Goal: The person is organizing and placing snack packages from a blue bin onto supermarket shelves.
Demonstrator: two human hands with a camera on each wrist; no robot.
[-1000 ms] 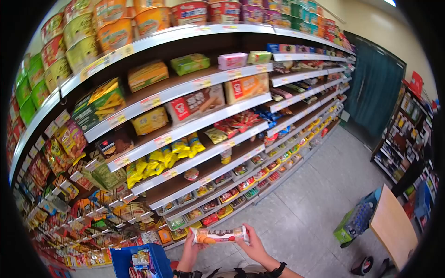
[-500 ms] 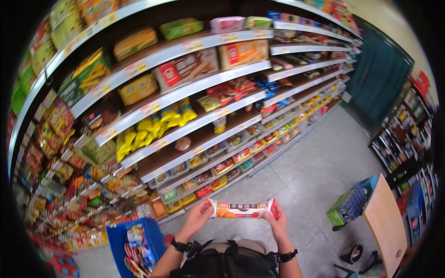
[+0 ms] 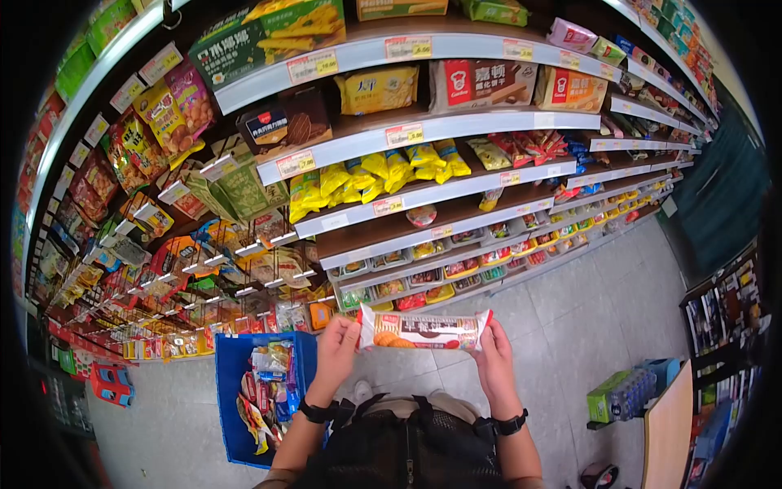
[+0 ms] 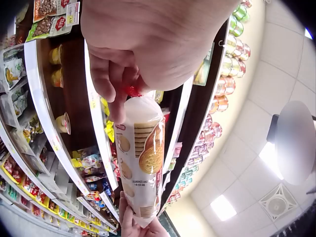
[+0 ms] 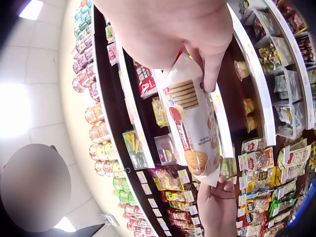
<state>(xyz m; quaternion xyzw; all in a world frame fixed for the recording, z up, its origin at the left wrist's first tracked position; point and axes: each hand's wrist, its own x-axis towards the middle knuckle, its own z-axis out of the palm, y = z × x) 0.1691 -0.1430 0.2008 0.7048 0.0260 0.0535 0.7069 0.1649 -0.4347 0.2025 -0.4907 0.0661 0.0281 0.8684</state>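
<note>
White and red plastic wraps the biscuit packet (image 3: 423,330), which is outside the blue basket (image 3: 230,399), to the right of it and apart from it. The left hand (image 3: 336,350) pinches one end of this packet, on the side nearer to the basket. The right hand (image 3: 495,363) pinches the opposite end, on the side farther from the basket. So the fingers of each hand are closed narrowly on the wrapper, and the long middle part of the packet is between the two hands, nearly level, with its printed face turned up to the person.

As for how far the work has come, the packet is off the shelves (image 3: 440,126) and in both hands, and it is not set down. Inside the basket there are many mixed packaged goods (image 3: 265,391), so I judge that a good part of the collecting is done. How much is left I cannot tell, because the pictures give no count. Beyond the basket, the shelves carry yellow bags (image 3: 375,175) and boxed biscuits (image 3: 481,85). The wrapper looks closed at both ends.
</note>
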